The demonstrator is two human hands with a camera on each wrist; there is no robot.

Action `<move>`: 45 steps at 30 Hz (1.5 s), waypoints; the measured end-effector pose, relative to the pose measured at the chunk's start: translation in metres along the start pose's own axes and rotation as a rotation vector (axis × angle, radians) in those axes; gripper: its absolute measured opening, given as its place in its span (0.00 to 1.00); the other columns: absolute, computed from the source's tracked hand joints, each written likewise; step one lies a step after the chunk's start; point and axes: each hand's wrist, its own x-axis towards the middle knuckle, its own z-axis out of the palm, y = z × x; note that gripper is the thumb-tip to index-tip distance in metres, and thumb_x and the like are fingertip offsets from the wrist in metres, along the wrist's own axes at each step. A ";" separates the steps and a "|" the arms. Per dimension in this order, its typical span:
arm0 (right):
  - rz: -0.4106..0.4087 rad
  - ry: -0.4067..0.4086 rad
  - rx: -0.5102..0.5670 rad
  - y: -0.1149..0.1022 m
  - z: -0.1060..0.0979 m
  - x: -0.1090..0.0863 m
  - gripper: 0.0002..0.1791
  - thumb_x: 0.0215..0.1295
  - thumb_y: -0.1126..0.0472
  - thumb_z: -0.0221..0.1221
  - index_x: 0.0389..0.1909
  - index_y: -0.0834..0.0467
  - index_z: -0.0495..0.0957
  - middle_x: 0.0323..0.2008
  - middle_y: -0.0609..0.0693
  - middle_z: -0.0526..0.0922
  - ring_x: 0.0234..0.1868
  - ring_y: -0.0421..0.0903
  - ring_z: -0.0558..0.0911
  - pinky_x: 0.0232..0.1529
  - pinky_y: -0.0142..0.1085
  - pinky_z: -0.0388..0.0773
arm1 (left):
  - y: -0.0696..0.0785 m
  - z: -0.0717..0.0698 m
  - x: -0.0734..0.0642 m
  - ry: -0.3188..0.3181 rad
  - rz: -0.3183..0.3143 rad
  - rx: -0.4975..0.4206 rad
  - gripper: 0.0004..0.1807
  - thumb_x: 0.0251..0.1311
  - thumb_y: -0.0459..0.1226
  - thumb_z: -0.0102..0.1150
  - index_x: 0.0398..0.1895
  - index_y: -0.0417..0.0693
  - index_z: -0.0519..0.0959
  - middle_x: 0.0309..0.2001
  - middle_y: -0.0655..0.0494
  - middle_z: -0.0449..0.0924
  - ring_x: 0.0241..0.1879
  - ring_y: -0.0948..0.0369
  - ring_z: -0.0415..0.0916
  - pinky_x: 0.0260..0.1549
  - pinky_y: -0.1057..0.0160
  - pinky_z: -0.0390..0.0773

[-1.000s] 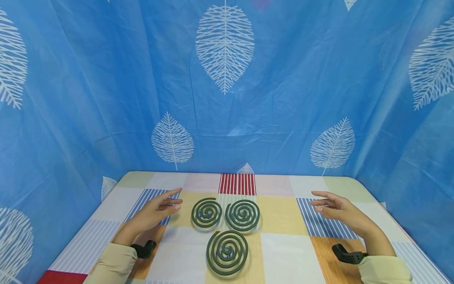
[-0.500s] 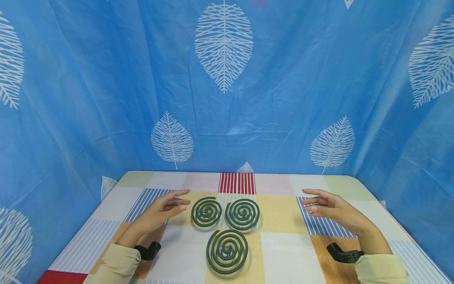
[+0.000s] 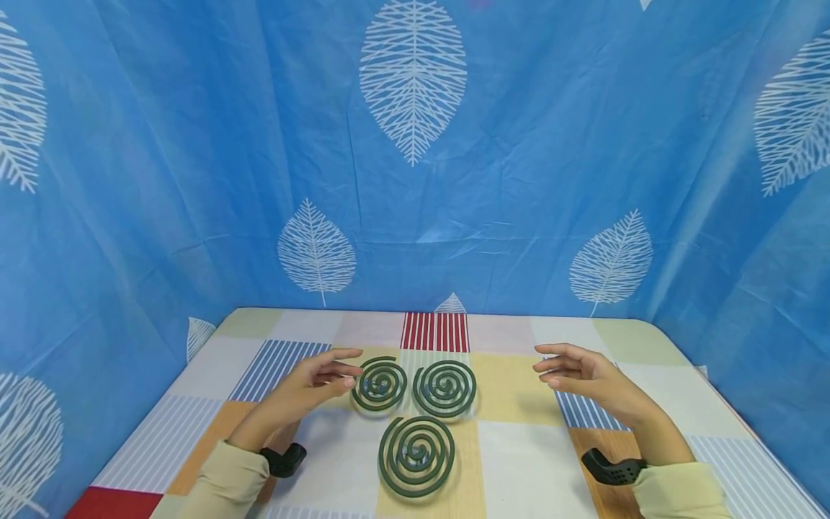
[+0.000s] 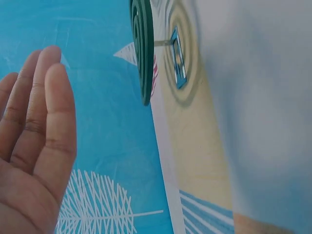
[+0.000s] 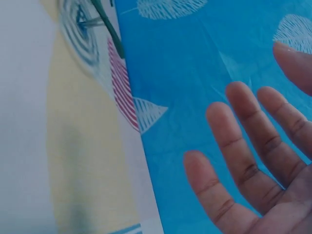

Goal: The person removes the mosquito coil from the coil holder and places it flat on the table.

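Three dark green mosquito coils lie flat in a triangle: a back left coil (image 3: 382, 373), a back right coil (image 3: 445, 389) and a front coil (image 3: 418, 454). In the left wrist view, one coil (image 4: 144, 53) appears edge-on, held above the cloth by a small metal stand (image 4: 179, 61). My left hand (image 3: 319, 380) hovers beside the back left coil, fingertips overlapping its left edge in the head view; it holds nothing. Well to the right of the coils, my right hand (image 3: 586, 375) hangs over the table with loosely bent fingers and nothing in it.
A patchwork cloth (image 3: 532, 461) covers the table. Blue curtains with white leaf prints (image 3: 413, 79) enclose the back and both sides. Each wrist bears a black camera mount, the left one (image 3: 284, 460) and the right one (image 3: 609, 468).
Both hands have moved inward, the left to the right up to the back left coil, the right to the left. The coils have stayed in place.
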 end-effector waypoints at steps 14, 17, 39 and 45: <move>-0.123 0.040 -0.051 0.006 0.028 0.017 0.25 0.76 0.74 0.61 0.67 0.50 0.81 0.52 0.40 0.88 0.51 0.39 0.87 0.51 0.33 0.85 | -0.003 0.013 0.005 -0.073 0.008 -0.018 0.32 0.74 0.32 0.67 0.74 0.26 0.69 0.63 0.27 0.80 0.57 0.35 0.81 0.53 0.62 0.83; -0.138 0.046 -0.059 0.006 0.033 0.019 0.23 0.75 0.75 0.61 0.66 0.54 0.82 0.50 0.40 0.88 0.50 0.39 0.87 0.51 0.33 0.85 | -0.004 0.016 0.005 -0.101 -0.009 -0.041 0.33 0.72 0.30 0.67 0.75 0.26 0.68 0.63 0.26 0.79 0.57 0.33 0.81 0.53 0.61 0.83; -0.141 -0.070 -0.051 0.007 0.063 0.030 0.22 0.75 0.72 0.64 0.65 0.77 0.75 0.50 0.59 0.87 0.50 0.46 0.87 0.51 0.34 0.83 | -0.004 0.026 0.004 -0.320 -0.123 -0.076 0.35 0.68 0.30 0.70 0.75 0.25 0.69 0.64 0.29 0.79 0.58 0.39 0.80 0.48 0.60 0.82; -0.080 -0.112 -0.020 0.007 0.072 0.033 0.24 0.75 0.71 0.64 0.66 0.78 0.74 0.50 0.69 0.85 0.50 0.48 0.87 0.52 0.35 0.83 | -0.007 0.029 0.004 -0.345 -0.129 -0.052 0.36 0.68 0.31 0.71 0.75 0.27 0.70 0.63 0.32 0.81 0.56 0.46 0.82 0.48 0.59 0.81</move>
